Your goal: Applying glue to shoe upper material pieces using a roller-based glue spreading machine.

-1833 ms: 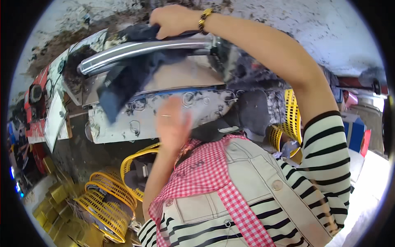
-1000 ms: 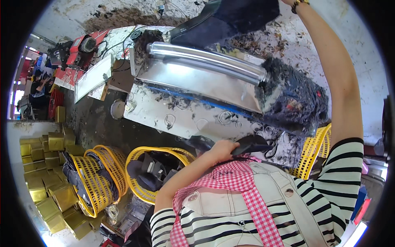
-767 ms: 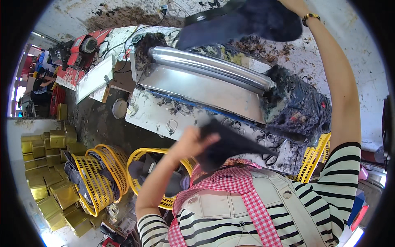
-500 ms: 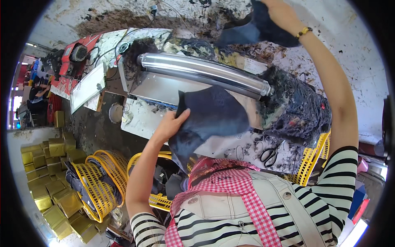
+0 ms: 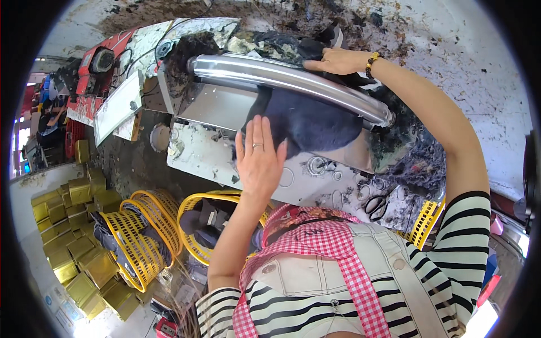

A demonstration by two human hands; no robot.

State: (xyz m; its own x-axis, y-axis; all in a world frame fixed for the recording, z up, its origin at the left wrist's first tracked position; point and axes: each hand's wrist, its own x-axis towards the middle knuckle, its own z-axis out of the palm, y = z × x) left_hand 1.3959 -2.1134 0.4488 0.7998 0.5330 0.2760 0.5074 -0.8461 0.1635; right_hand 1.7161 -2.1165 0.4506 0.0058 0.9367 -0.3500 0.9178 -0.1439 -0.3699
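A dark blue piece of soft sheet material [image 5: 321, 121], fabric or leather, lies under the near side of a shiny metal roller [image 5: 282, 79]. My left hand [image 5: 260, 155] rests flat on its left part, fingers stretched toward the roller. Beyond the roller, my right hand [image 5: 341, 61] reaches in from the right with its fingers extended leftward. Close by it are dark pieces [image 5: 313, 48] with a pale edge showing; the hand covers part of them. The roller spans a machine with a metal plate [image 5: 217, 107] in front.
Scissors [image 5: 375, 208] and several rings [image 5: 316, 165] lie on the white table [image 5: 203, 152]. Yellow baskets [image 5: 194, 250] with dark pieces stand below at left, beside stacked gold tins [image 5: 79, 248]. Dark fuzz [image 5: 414, 163] coats the machine's right end. A person [image 5: 49, 121] sits far left.
The dark blue piece has gone from my left hand's grip to lying at the roller, with that hand now flat on it. My right hand has come down behind the roller, no longer holding up its dark piece.
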